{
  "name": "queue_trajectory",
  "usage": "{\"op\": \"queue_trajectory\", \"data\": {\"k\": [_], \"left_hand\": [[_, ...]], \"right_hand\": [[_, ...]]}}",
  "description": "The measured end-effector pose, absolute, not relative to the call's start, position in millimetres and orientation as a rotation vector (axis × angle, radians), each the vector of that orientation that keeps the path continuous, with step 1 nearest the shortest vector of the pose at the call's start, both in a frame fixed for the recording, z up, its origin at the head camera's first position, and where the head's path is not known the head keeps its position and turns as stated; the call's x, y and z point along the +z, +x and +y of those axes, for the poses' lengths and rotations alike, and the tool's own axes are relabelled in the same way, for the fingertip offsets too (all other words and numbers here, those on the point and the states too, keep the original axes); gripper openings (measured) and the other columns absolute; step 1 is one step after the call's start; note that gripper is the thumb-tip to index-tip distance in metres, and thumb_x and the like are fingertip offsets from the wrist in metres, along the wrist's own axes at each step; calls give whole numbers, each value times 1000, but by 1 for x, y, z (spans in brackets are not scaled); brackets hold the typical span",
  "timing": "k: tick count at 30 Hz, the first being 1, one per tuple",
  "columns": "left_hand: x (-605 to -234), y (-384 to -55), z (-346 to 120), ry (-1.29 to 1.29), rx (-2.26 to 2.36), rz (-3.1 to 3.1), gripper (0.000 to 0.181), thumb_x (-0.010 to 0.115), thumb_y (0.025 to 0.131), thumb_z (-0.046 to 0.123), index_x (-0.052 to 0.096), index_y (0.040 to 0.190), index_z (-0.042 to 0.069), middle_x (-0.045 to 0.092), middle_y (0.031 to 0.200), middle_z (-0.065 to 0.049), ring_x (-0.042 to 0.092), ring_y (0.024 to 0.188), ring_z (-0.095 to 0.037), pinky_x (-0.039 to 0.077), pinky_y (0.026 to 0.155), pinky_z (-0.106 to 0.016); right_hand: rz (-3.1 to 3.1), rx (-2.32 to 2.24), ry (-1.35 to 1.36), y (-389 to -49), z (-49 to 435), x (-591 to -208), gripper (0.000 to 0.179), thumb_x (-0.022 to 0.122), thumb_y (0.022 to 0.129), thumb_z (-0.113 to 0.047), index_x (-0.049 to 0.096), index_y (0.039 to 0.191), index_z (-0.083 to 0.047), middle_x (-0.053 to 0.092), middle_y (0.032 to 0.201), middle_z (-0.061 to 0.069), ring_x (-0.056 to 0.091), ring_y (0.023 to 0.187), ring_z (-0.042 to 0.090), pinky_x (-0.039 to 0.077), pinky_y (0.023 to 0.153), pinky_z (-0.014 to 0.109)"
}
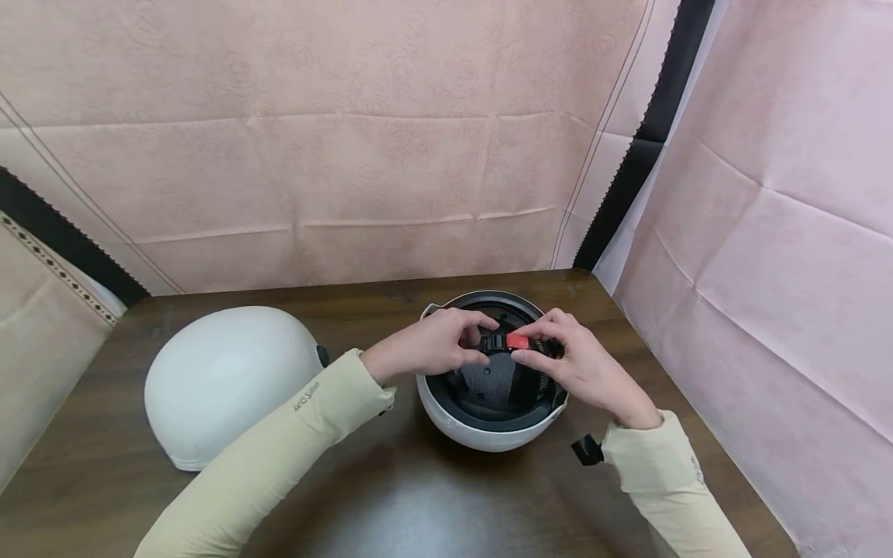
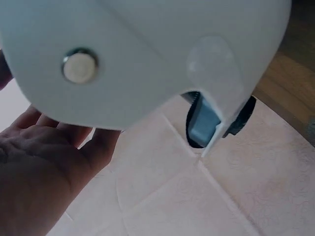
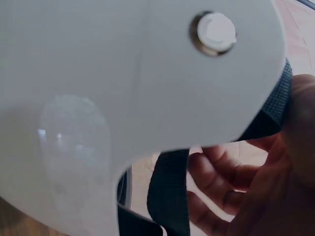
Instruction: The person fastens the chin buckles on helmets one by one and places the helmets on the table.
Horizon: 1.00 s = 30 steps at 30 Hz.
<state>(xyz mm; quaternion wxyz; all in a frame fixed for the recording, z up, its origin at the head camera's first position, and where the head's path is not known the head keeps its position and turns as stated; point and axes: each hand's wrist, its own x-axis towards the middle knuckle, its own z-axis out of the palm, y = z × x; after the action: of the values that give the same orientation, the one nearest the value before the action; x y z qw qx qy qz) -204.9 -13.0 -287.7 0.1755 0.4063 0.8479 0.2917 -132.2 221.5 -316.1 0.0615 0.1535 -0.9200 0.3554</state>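
Observation:
A white helmet [image 1: 488, 440] lies upside down on the table, its dark padded inside facing up. Above its opening, a chin-strap buckle [image 1: 494, 343] in black with a red tab [image 1: 518, 341] spans the two hands. My left hand [image 1: 443, 341] pinches the black end between thumb and fingers. At the red end, my right hand [image 1: 575, 360] pinches the buckle with thumb and fingertips. In the left wrist view the helmet shell [image 2: 133, 54] hides the fingertips. A dark strap [image 3: 170, 191] runs beside the right fingers in the right wrist view.
To the left on the brown wooden table [image 1: 335, 496] sits a second white helmet [image 1: 226, 380], dome up. Pink patterned cloth [image 1: 314, 170] hangs behind the table and along its sides. A small black piece [image 1: 587, 449] is at the right cuff.

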Motion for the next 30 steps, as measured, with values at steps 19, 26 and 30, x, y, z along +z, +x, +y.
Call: {"op": "queue_trajectory", "data": {"k": [19, 26, 30], "left_hand": [[-302, -199, -27, 1135, 866, 2259, 52, 66, 94, 29, 50, 138, 8, 66, 94, 4, 60, 84, -11, 50, 79, -29], [-301, -199, -34, 1120, 946, 2284, 49, 66, 94, 30, 53, 136, 8, 67, 103, 1, 62, 90, -10, 51, 86, -30], [-304, -202, -43, 1057, 1065, 2399, 47, 65, 94, 31, 55, 135, 11, 62, 118, -4, 58, 108, -17, 47, 94, -36]], "right_hand": [[-3003, 904, 562, -134, 220, -316, 23, 68, 92, -33, 70, 111, -19, 62, 104, -6, 49, 105, 25, 38, 88, 48], [-3018, 943, 544, -133, 221, -316, 22, 67, 93, -32, 68, 110, -19, 61, 98, -6, 52, 95, 20, 45, 80, 38], [-3020, 985, 510, -132, 221, -315, 21, 67, 93, -29, 67, 111, -17, 59, 98, -4, 54, 91, 16, 48, 78, 34]]}}
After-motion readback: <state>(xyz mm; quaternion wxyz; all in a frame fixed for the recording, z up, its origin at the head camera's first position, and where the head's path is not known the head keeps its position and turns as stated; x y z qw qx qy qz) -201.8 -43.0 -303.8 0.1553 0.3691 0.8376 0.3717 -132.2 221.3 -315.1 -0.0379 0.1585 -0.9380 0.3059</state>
